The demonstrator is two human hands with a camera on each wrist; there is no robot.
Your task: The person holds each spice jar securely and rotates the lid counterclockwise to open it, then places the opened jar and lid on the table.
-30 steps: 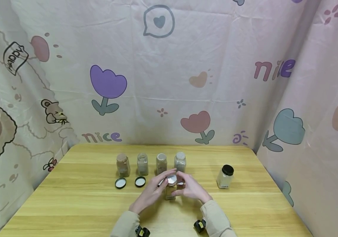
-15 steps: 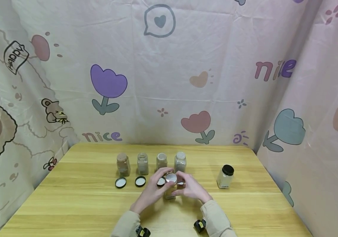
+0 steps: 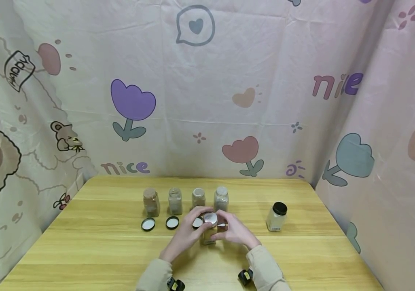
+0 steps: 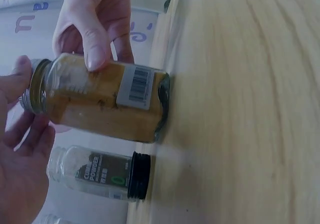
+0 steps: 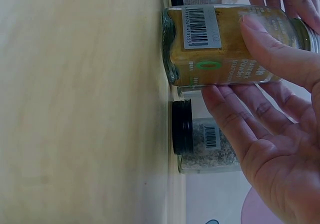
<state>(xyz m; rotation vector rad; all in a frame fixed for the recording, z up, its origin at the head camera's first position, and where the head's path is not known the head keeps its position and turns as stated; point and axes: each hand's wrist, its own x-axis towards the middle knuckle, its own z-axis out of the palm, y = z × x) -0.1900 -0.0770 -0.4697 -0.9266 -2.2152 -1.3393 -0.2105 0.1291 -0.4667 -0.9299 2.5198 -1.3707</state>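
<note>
A glass jar of turmeric powder (image 5: 230, 44) stands upright at the middle of the table, between both hands. Its silver metal lid (image 3: 210, 218) is on top. Thumb and fingers of my left hand (image 3: 187, 233) pinch that lid from the left. On the other side, my right hand (image 3: 239, 232) holds the jar's body, thumb on the near face and fingers round the side. In the left wrist view the orange-brown powder and a barcode label (image 4: 135, 86) show through the glass. The fingertips behind the jar are partly hidden.
Behind the hands stand a brown-filled jar (image 3: 151, 204), a cumin powder jar (image 4: 102, 174) and two more uncapped-looking jars. Black lids with white linings, including one (image 3: 148, 224), lie before them. A black-capped jar (image 3: 276, 218) stands to the right.
My left hand has shifted slightly round the silver lid, its thumb moving onto the near side. A black lid behind it shows more. The right hand has stayed in place on the jar.
</note>
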